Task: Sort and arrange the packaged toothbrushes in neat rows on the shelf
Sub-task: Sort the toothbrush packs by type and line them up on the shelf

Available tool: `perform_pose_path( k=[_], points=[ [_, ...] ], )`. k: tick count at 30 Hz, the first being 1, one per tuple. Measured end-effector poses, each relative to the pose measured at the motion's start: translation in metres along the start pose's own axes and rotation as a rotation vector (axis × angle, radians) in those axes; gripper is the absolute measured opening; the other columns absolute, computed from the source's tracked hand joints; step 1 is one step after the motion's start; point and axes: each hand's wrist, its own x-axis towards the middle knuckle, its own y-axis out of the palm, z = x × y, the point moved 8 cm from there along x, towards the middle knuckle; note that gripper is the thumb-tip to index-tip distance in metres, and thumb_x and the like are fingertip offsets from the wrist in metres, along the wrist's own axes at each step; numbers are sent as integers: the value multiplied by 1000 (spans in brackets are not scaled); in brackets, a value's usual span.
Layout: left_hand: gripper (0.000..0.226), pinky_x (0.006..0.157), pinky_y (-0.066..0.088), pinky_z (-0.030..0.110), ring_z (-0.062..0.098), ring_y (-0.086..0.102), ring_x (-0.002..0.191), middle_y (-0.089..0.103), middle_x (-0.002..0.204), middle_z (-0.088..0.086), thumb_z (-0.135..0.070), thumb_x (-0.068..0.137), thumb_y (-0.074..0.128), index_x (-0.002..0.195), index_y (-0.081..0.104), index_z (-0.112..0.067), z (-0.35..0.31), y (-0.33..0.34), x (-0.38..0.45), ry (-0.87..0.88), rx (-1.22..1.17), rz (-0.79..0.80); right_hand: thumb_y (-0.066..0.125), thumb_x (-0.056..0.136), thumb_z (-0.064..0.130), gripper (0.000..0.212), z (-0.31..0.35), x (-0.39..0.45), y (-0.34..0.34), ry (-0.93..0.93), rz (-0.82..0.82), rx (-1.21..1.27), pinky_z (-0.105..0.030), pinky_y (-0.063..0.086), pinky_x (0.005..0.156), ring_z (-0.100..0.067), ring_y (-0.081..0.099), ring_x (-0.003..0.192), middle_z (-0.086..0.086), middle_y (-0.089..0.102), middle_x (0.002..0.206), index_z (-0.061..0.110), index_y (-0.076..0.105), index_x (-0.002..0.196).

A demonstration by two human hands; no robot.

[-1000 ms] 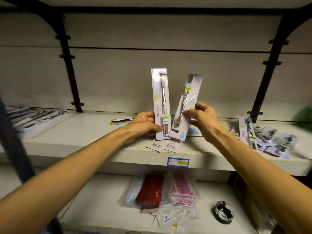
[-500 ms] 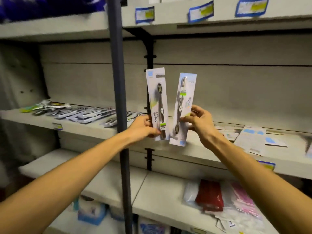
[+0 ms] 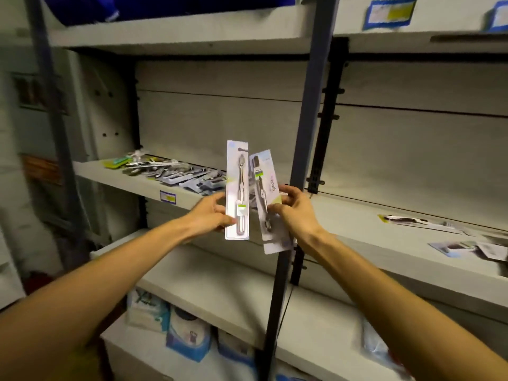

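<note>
My left hand [image 3: 209, 215] pinches the lower part of an upright packaged toothbrush [image 3: 237, 177], a long white card with a grey brush. My right hand [image 3: 295, 213] grips a second packaged toothbrush [image 3: 266, 185], tilted left so its top leans toward the first pack. Both packs are held in the air in front of the shelf. A row of several packaged toothbrushes [image 3: 176, 173] lies flat on the left shelf [image 3: 143, 185] behind my left hand.
A dark metal upright post [image 3: 308, 127] stands just behind my right hand. More loose packs [image 3: 423, 222] lie on the right shelf [image 3: 384, 259]. Boxes [image 3: 187, 339] sit on the lowest shelf. Price labels [image 3: 167, 196] mark shelf edges.
The view has swung left, so the left shelf section with laid-out packs is now central. Both hands still hold their packs; the right pack now tilts to the left.
</note>
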Motion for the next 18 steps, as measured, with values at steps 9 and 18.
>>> perform_pose_path(
  k=[9,18],
  points=[
    [45,69,59,31,16,71,82,74,98,6,8,92,59,132,52,-12,5,-32,97,24,145,87,54,89,7,27,-32,107,56,142,-253,-87,-39,57,71,-25,67,88,-9,68,99,15,50,115],
    [39,81,54,26,19,63,90,68,120,17,-4,95,61,132,55,1,19,-3,178,115,418,259,55,94,31,29,-60,159,26,148,-485,-640,-39,53,73,-36,65,89,-16,68,96,5,55,107]
  ],
)
